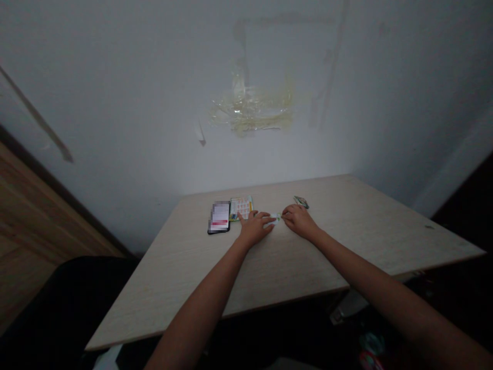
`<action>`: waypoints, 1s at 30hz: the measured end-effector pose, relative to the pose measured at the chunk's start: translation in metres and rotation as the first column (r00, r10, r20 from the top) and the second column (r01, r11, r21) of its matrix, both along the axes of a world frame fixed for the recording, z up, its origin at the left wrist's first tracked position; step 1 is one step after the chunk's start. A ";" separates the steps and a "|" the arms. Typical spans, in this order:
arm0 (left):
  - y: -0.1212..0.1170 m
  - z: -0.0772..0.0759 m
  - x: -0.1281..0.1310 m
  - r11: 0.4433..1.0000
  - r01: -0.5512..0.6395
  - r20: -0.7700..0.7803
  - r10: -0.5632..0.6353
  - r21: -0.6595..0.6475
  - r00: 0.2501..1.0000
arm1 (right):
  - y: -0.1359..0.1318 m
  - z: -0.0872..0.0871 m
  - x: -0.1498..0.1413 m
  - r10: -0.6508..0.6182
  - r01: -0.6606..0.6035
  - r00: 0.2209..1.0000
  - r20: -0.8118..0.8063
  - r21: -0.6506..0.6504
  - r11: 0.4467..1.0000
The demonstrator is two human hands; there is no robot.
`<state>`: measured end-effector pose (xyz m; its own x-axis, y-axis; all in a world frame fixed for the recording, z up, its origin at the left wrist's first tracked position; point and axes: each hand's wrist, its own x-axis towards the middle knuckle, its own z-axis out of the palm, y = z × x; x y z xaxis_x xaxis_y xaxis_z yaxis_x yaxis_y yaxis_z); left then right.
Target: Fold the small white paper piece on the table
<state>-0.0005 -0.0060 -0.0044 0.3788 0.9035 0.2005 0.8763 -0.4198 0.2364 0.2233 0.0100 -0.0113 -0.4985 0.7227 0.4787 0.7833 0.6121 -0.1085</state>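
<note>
My left hand (254,228) lies on the table with its fingers spread. Its fingertips rest on the left end of a small white paper piece (276,219) with green and yellow print. At the right end of this piece, my right hand (300,221) is closed in a pinch on its edge. Just beyond the left hand is a printed sheet (242,205) with rows of small pictures, partly covered by the fingers. A small dark, colourful card or packet (301,201) lies behind the right hand; its kind is unclear.
A phone (220,218) with a lit screen lies left of the printed sheet. The pale wooden table (185,267) meets a white wall (154,103) bearing peeling tape (262,110). A dark chair-like shape (77,293) stands at the left.
</note>
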 end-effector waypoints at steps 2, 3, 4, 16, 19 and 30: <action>0.000 0.000 0.000 1.000 0.002 -0.003 -0.002 0.004 1.000 | 0.002 -0.001 0.001 0.033 -0.033 0.999 0.007 0.010 0.999; 0.000 0.000 0.000 1.000 0.001 -0.008 -0.001 0.006 1.000 | 0.003 -0.002 0.002 0.052 -0.052 0.999 0.005 0.015 0.999; 0.000 0.000 0.000 1.000 0.000 -0.015 0.000 0.007 1.000 | 0.004 -0.004 0.002 0.071 -0.071 0.997 0.002 0.020 0.997; 0.001 -0.003 0.000 0.999 -0.001 0.004 0.001 0.040 1.000 | 0.005 -0.006 0.004 0.147 -0.146 0.988 -0.048 0.014 0.989; 0.001 -0.003 -0.001 0.999 0.012 0.013 -0.013 0.039 1.000 | 0.004 -0.006 0.004 0.132 -0.132 0.990 -0.050 0.006 0.991; 0.005 0.001 -0.010 0.998 0.017 0.098 -0.011 -0.055 0.995 | -0.002 0.002 -0.006 -0.037 0.037 0.999 -0.008 -0.026 0.999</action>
<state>-0.0101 -0.0010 -0.0033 0.3726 0.9090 0.1870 0.8418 -0.4159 0.3441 0.2171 0.0082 -0.0089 -0.4673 0.7528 0.4635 0.8041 0.5798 -0.1310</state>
